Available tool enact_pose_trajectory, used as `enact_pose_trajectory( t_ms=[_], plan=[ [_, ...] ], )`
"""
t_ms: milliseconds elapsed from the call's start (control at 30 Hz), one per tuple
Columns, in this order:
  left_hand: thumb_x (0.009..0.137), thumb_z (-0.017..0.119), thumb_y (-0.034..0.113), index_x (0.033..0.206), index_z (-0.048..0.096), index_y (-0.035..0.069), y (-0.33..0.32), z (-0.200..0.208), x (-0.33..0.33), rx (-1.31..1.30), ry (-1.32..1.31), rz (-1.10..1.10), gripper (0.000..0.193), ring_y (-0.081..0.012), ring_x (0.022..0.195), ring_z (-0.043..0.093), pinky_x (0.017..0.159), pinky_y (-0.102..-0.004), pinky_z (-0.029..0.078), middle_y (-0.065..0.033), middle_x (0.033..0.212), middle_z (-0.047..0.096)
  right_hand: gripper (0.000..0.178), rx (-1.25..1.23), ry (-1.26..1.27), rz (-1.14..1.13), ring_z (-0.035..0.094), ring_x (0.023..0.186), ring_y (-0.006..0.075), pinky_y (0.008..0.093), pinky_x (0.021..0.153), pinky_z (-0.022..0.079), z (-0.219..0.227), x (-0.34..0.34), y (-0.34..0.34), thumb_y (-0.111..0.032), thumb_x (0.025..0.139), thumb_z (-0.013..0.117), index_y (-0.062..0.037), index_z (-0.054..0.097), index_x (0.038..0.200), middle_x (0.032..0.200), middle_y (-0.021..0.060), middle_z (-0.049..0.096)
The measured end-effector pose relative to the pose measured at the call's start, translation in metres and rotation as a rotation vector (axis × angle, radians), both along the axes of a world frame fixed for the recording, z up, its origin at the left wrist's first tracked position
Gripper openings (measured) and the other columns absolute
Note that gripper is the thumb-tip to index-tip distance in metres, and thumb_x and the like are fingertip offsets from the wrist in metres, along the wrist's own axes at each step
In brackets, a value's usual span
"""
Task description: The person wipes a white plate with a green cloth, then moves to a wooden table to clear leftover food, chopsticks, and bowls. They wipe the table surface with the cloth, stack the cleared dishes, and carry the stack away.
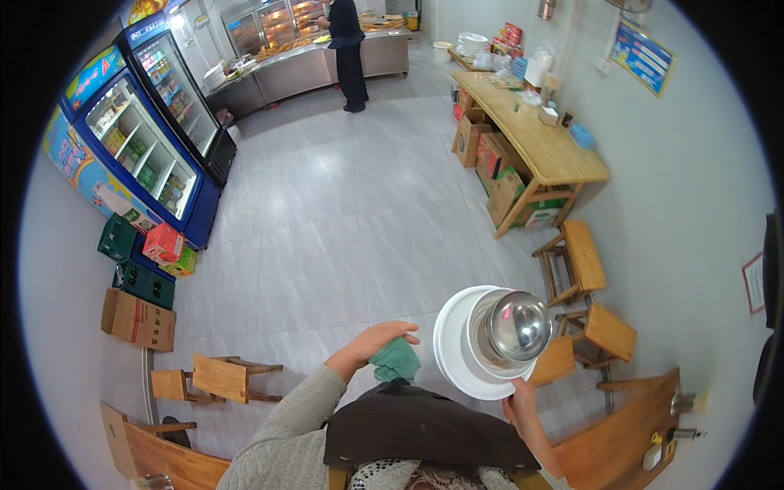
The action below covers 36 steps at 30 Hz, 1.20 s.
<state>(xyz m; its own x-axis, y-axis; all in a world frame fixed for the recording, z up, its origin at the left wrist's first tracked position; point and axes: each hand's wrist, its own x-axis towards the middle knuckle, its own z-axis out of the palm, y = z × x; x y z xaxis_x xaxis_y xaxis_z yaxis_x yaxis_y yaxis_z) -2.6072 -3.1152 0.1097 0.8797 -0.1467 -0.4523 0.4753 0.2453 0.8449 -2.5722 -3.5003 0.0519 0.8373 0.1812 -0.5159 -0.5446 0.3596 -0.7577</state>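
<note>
My left hand (374,340) is closed around a crumpled green cloth (396,361) in front of my dark apron (408,420). To the right, my right hand (521,403) grips the near rim of a stack of white plates (452,343), carrying it above the floor. On the plates sit nested round dishes. The topmost is a shiny metal bowl (520,327); whether it stands upright or upside down I cannot tell. My right thumb and fingers are partly hidden by the plate's edge.
A wooden table (555,151) with boxes under it stands along the right wall, stools (581,255) nearer me. Glass-door fridges (143,147) and crates (147,282) line the left. At the far end, a person (346,49) stands by a steel counter (294,77).
</note>
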Motion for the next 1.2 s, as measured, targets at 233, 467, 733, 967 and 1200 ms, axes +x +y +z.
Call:
enact_pose_trajectory(
  t_ms=[233,467,733,967,1200],
  plan=[
    [0.103,0.054,0.038,0.124,0.062,0.001,0.112,-0.048,0.117,-0.153,0.111,0.437,0.043,-0.0236,0.097,0.069,0.086,-0.0362,0.056,-0.0150,0.109,0.070,0.034,0.011,-0.068,0.069,0.067,0.071,0.0146,0.0275,0.052,0.050,0.028,0.170,0.083,-0.014,0.090,0.063,0.0011,0.059,0.120,0.095,0.0068,0.070],
    [0.105,0.049,0.041,0.121,0.062,0.001,0.213,-0.141,0.236,-0.372,0.317,0.824,0.045,-0.0307,0.098,0.070,0.083,-0.0412,0.058,-0.0170,0.111,0.069,0.036,-0.128,-0.083,0.043,0.069,0.076,0.0152,0.0281,0.051,0.050,0.029,0.380,0.157,-0.017,0.088,0.064,-0.0016,0.060,0.121,0.101,0.0076,0.071],
    [0.107,0.036,0.044,0.114,0.062,-0.004,0.307,-0.144,0.304,-0.489,0.168,1.087,0.055,-0.0361,0.093,0.070,0.081,-0.0444,0.059,-0.0212,0.108,0.071,0.029,-0.124,-0.041,0.171,0.061,0.060,0.0107,0.0244,0.043,0.042,0.055,0.604,0.272,-0.014,0.088,0.060,-0.0032,0.061,0.115,0.087,0.0040,0.068],
    [0.104,0.034,0.024,0.117,0.060,-0.009,0.413,-0.176,0.456,-0.647,0.230,1.136,0.043,-0.0391,0.104,0.067,0.090,-0.0477,0.057,-0.0256,0.116,0.067,0.030,-0.092,-0.086,0.163,0.062,0.060,0.0122,0.0251,0.044,0.044,0.019,0.789,0.388,-0.016,0.092,0.059,-0.0079,0.057,0.122,0.090,0.0021,0.067],
    [0.103,0.030,0.020,0.126,0.057,-0.011,0.531,-0.185,0.736,-0.470,0.249,0.785,0.047,-0.0366,0.108,0.067,0.094,-0.0456,0.056,-0.0245,0.125,0.065,0.039,-0.078,-0.058,0.073,0.069,0.088,0.0179,0.0331,0.065,0.057,0.030,0.963,0.482,-0.021,0.095,0.061,-0.0079,0.055,0.131,0.108,0.0042,0.068]
  ],
)
